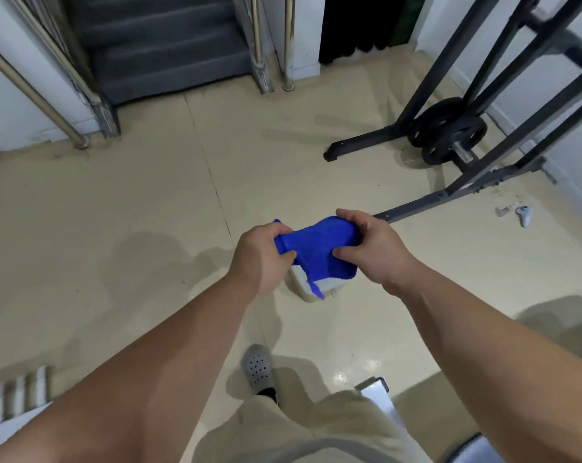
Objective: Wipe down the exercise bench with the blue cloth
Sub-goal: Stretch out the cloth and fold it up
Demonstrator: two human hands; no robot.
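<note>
Over cream floor tiles (149, 212), left hand (261, 253) and right hand (371, 247) pinch the soft blue cloth (319, 242) at its nine and three o'clock ends, likely folding it before carrying it to the bench.

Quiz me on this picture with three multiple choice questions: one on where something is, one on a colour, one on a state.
1. Where are the weight plates?
A. on the stairs
B. at the right, by the dark metal rack
C. in the person's lap

2. What colour is the cloth?
A. red
B. blue
C. white

3. How is the cloth held?
A. by one hand only
B. it lies on the floor
C. by both the left hand and the right hand

Answers: 1 B, the plates sit among the rack's legs. 2 B, it is bright blue. 3 C, each hand's fingers curl round one end.
</note>
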